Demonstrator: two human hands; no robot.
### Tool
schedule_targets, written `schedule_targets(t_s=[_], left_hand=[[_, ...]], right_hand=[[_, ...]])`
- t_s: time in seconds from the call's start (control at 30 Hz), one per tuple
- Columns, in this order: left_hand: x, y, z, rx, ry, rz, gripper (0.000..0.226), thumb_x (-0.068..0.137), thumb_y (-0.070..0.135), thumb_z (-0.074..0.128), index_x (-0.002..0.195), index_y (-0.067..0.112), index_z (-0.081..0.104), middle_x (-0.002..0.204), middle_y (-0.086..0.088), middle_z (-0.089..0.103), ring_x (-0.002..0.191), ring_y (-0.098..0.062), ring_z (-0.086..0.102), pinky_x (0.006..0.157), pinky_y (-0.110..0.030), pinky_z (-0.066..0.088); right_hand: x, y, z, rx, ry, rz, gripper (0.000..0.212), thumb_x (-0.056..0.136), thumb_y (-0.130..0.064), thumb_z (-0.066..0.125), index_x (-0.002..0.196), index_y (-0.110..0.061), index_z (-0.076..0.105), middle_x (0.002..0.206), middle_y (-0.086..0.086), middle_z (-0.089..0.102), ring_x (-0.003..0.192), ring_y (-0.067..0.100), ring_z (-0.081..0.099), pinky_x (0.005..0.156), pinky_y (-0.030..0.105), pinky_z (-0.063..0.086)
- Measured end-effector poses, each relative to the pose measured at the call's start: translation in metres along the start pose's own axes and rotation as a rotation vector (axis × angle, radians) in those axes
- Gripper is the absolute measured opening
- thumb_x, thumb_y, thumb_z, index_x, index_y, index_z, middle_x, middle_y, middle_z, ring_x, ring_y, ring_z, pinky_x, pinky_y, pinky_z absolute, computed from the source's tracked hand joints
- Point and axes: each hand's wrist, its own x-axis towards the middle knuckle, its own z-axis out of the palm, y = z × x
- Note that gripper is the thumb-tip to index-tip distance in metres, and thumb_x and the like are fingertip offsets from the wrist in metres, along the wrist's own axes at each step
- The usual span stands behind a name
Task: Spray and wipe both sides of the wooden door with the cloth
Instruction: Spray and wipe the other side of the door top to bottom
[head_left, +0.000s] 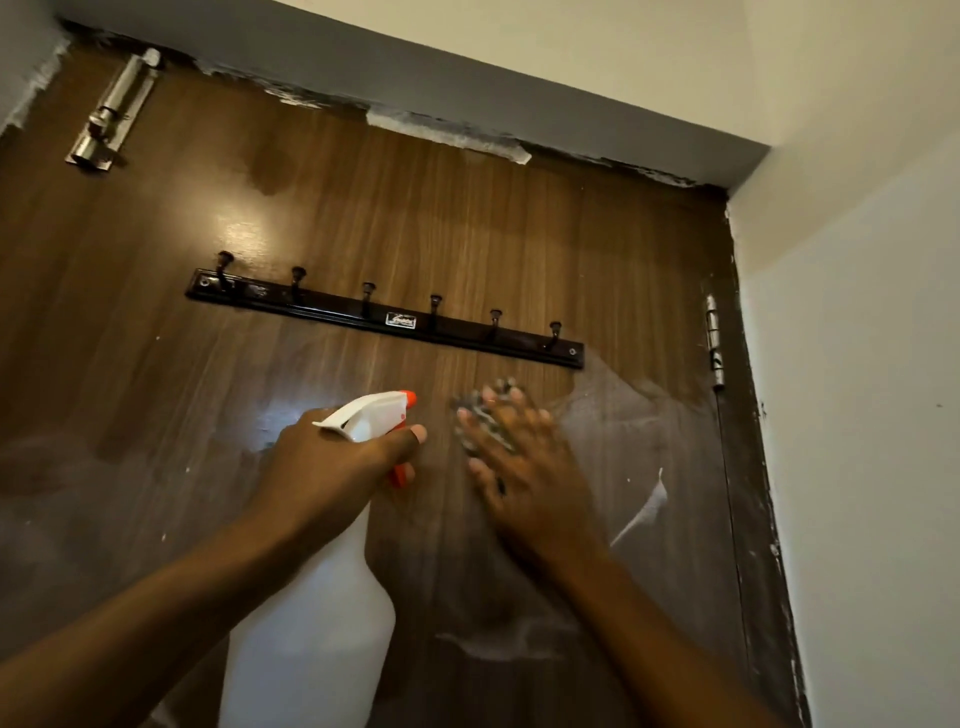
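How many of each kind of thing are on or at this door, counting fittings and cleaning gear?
Hooks: 6
Hook rail: 1
Sliding bolt: 1
Hinge: 1
Spray bottle: 1
Cloth: 1
Total: 11

Cloth on door, spray bottle alongside
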Motion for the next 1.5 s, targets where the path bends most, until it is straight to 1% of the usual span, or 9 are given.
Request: schedule_targets(t_s=[0.27, 0.4, 0.67, 0.77, 0.9, 1.13, 1.27, 1.4, 1.5], left_hand=[[-0.015, 0.004, 0.064, 0.052, 0.056, -0.025, 0.064, 0.068, 0.041, 0.079, 0.12, 0.015, 0.052, 0.105, -0.002, 0.061, 0.087, -0.017, 0.061, 0.067, -0.023, 0.051], [-0.01, 0.013, 0.085, 0.007, 0.014, 0.013, 0.054, 0.072, 0.043, 0.073, 0.115, 0.015, 0.055, 0.101, 0.0, 0.064, 0.084, -0.012, 0.061, 0.058, -0.01, 0.04], [-0.008, 0.021, 0.115, -0.063, -0.003, 0.035, 0.073, 0.062, 0.058, 0.075, 0.121, 0.019, 0.057, 0.102, -0.003, 0.066, 0.094, -0.017, 0.061, 0.079, -0.032, 0.051], [-0.012, 0.023, 0.117, -0.038, -0.025, 0.03, 0.082, 0.055, 0.07, 0.07, 0.118, 0.019, 0.06, 0.1, -0.003, 0.068, 0.094, -0.018, 0.062, 0.083, -0.037, 0.052], [-0.016, 0.023, 0.124, -0.011, 0.028, 0.032, 0.065, 0.073, 0.045, 0.068, 0.128, 0.013, 0.052, 0.114, -0.01, 0.061, 0.1, -0.025, 0.058, 0.071, -0.028, 0.049], [-0.032, 0.029, 0.135, -0.043, 0.001, 0.011, 0.091, 0.053, 0.07, 0.073, 0.126, 0.02, 0.054, 0.11, -0.004, 0.063, 0.098, -0.02, 0.06, 0.078, -0.034, 0.052], [-0.05, 0.028, 0.137, -0.075, -0.001, -0.011, 0.056, 0.068, 0.051, 0.074, 0.113, 0.022, 0.059, 0.09, 0.001, 0.065, 0.087, -0.016, 0.062, 0.078, -0.036, 0.053], [-0.065, 0.023, 0.137, -0.028, -0.003, -0.036, 0.069, 0.066, 0.055, 0.068, 0.123, 0.019, 0.055, 0.107, -0.003, 0.062, 0.092, -0.015, 0.059, 0.072, -0.026, 0.049], [-0.074, 0.021, 0.141, -0.035, -0.011, -0.036, 0.059, 0.073, 0.054, 0.069, 0.122, 0.023, 0.057, 0.102, 0.0, 0.064, 0.089, -0.01, 0.058, 0.07, -0.022, 0.047]], right_hand=[[-0.05, 0.127, -0.032, 0.032, 0.11, 0.624, 0.059, 0.099, -0.048, 0.02, 0.156, -0.031, 0.022, 0.168, 0.004, 0.011, 0.155, 0.026, -0.002, 0.124, 0.056, 0.01], [-0.03, 0.113, -0.028, -0.022, 0.135, 0.622, 0.06, 0.1, -0.043, 0.019, 0.156, -0.026, 0.028, 0.167, 0.007, 0.015, 0.155, 0.029, 0.0, 0.124, 0.053, 0.007], [-0.034, 0.092, -0.027, 0.017, -0.029, 0.018, 0.052, 0.105, -0.044, 0.031, 0.156, -0.041, 0.023, 0.167, -0.009, 0.008, 0.154, 0.012, -0.009, 0.124, 0.04, 0.001], [-0.046, 0.142, -0.033, -0.032, 0.02, 0.196, 0.052, 0.104, -0.042, 0.028, 0.156, -0.039, 0.025, 0.167, -0.008, 0.011, 0.155, 0.014, -0.005, 0.125, 0.047, 0.005], [0.005, 0.157, -0.04, 0.03, 0.095, 0.563, 0.052, 0.107, -0.037, 0.031, 0.158, -0.032, 0.019, 0.168, 0.002, 0.006, 0.154, 0.024, -0.01, 0.125, 0.051, -0.001], [-0.027, 0.127, -0.03, 0.036, 0.005, 0.067, 0.052, 0.105, -0.041, 0.031, 0.156, -0.039, 0.019, 0.168, -0.005, 0.006, 0.154, 0.015, -0.01, 0.124, 0.038, -0.008], [-0.064, 0.182, -0.038, 0.038, 0.089, 0.36, 0.052, 0.105, -0.036, 0.029, 0.156, -0.031, 0.026, 0.167, 0.0, 0.013, 0.155, 0.022, -0.001, 0.124, 0.052, 0.013], [-0.03, 0.183, -0.041, 0.014, 0.082, 0.659, 0.054, 0.107, -0.039, 0.023, 0.16, -0.028, 0.016, 0.168, 0.006, 0.004, 0.154, 0.029, -0.007, 0.125, 0.051, 0.005], [-0.039, 0.162, -0.038, 0.037, 0.084, 0.46, 0.056, 0.104, -0.037, 0.024, 0.158, -0.026, 0.022, 0.168, 0.005, 0.009, 0.155, 0.026, -0.006, 0.125, 0.048, 0.003]])
